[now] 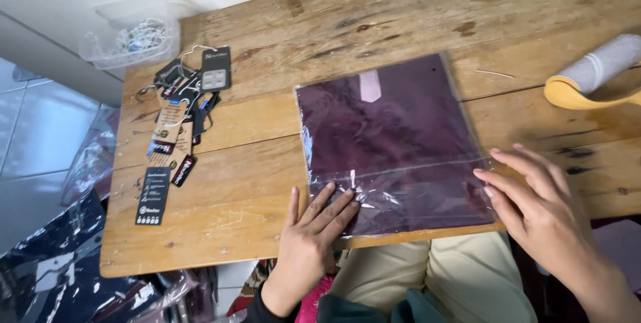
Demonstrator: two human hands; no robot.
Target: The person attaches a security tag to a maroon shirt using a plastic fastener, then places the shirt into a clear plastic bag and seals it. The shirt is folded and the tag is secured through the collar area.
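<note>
A folded dark maroon garment in a clear plastic bag (390,136) lies flat on the wooden table (267,189). My left hand (314,229) rests palm down on the bag's near left corner, fingers spread over the folded flap. My right hand (534,209) lies at the bag's near right edge, fingertips touching the plastic. Neither hand grips anything.
A pile of black and brown hang tags with strings (177,122) lies at the table's left. A clear plastic tub (130,39) stands at the far left corner. A lint roller with a yellow handle (591,76) is at the right. Bagged dark garments (53,263) lie on the floor.
</note>
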